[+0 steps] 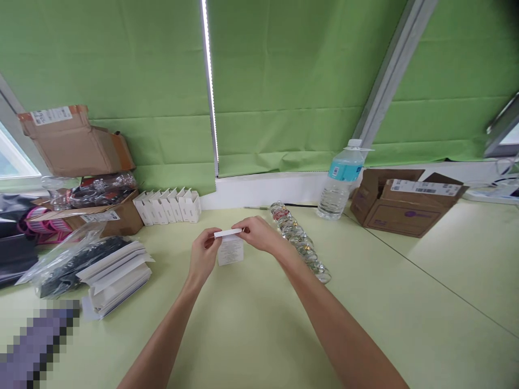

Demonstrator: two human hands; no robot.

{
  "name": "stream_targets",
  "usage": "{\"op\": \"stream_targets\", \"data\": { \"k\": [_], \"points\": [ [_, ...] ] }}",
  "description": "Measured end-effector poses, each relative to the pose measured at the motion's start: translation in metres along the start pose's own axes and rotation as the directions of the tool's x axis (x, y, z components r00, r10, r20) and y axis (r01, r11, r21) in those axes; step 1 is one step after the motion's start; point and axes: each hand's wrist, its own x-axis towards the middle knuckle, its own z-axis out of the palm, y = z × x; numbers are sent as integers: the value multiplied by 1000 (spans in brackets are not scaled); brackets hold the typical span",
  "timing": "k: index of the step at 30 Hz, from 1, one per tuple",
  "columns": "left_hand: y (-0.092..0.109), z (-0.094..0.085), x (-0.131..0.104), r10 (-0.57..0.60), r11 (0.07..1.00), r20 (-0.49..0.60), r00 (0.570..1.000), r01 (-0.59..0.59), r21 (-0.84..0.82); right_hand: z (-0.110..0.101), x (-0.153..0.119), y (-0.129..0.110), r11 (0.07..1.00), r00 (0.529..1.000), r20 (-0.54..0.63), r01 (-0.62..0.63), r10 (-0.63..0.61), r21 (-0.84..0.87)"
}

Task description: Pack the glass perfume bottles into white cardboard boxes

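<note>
Between my two hands is a small white box (231, 251) with fine print on the side facing me and a narrow white edge on top. My left hand (204, 249) pinches its upper left corner. My right hand (254, 232) grips the upper right corner with fingers and thumb. Just right of my right hand lies a row of clear plastic-wrapped coiled items (300, 240), some with red and gold bits. Several white boxes (167, 207) stand in a row behind and left of my hands.
At the left are stacked cardboard boxes (77, 148), a plastic-wrapped dark bundle (81, 265) and a stack of flat white cartons (117, 275). A water bottle (339, 183) and an open cardboard box (405, 210) stand at the back right of the green table (243, 335).
</note>
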Motion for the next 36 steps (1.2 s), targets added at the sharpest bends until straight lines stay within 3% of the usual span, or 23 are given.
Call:
{"op": "stream_targets", "data": {
  "k": [5, 7, 15, 28, 36],
  "points": [
    [-3, -2, -4, 128, 988, 24, 992, -129, 87, -9, -6, 1, 993, 978, 196, -85, 67, 84],
    [-6, -4, -3, 163, 980, 38, 986, -166, 106, -11, -8, 3, 987, 972, 221, -103, 74, 122],
    [-12, -15, -3, 170, 978, 175, 970, -188, 94, -3, -5, 7, 989, 986, 154, -83, 64, 124],
    [-14, -10, -1, 139, 984, 50, 989, -143, 106, -1, -5, 7, 986, 994, 93, -70, 57, 150],
    [-14, -10, 0, 162, 979, 60, 985, -168, 117, -1, -5, 5, 993, 999, 41, -38, 33, 110]
  ]
}}
